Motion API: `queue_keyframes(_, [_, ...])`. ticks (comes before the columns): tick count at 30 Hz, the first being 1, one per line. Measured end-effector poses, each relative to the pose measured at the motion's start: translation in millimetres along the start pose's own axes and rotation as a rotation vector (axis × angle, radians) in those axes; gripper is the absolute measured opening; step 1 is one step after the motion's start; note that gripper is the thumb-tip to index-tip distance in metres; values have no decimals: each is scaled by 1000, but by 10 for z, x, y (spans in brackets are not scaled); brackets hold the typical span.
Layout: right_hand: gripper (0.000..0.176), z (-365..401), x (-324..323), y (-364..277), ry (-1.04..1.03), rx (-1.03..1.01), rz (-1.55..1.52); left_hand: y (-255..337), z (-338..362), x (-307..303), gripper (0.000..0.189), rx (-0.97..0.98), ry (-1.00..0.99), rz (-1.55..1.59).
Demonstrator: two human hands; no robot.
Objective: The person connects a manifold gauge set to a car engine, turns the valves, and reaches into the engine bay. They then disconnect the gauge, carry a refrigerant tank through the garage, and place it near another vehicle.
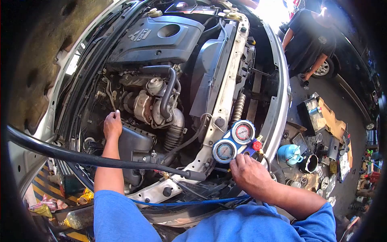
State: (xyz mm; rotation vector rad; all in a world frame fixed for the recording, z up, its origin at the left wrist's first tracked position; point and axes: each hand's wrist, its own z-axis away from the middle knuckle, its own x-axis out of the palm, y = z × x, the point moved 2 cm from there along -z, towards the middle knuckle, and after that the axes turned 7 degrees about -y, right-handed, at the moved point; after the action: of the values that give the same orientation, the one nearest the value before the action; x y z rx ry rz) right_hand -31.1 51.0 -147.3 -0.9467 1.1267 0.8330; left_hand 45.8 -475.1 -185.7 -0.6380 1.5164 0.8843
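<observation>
My left hand point(112, 125) reaches deep into the open engine bay and rests with curled fingers on a dark part beside the black air box point(135, 141). My right hand point(250, 172) grips the bottom of a manifold gauge set point(234, 141) with a blue dial, a red dial and a red knob point(256, 145). The gauge set hangs on the car's front panel point(225, 92). A blue hose point(189, 201) and a black hose point(92, 159) run from it across my chest.
The engine cover point(157, 38) and turbo piping point(169, 109) fill the bay. A person in a dark shirt point(308, 38) stands at the upper right. Tools, a blue gas canister point(289, 154) and boxes lie on the ground to the right.
</observation>
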Motion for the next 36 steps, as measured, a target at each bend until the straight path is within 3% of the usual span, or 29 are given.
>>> queue_keyframes(22, [15,-2,-19,17,-12,5,-51,30,17,-12,46,-5,5,-27])
queue_keyframes(25, [15,-7,-20,17,-12,43,-62,12,5,-3,46,-6,5,-25])
queue_keyframes(28, [19,-48,60,-11,-105,216,-50,35,18,-10,46,-7,14,-19])
queue_keyframes(32, [38,-136,-13,62,-292,371,-214,-68,-23,42,48,94,76,-1])
queue_keyframes(36, [24,-31,-73,-88,-29,31,204,-132,-66,99,47,110,104,47])
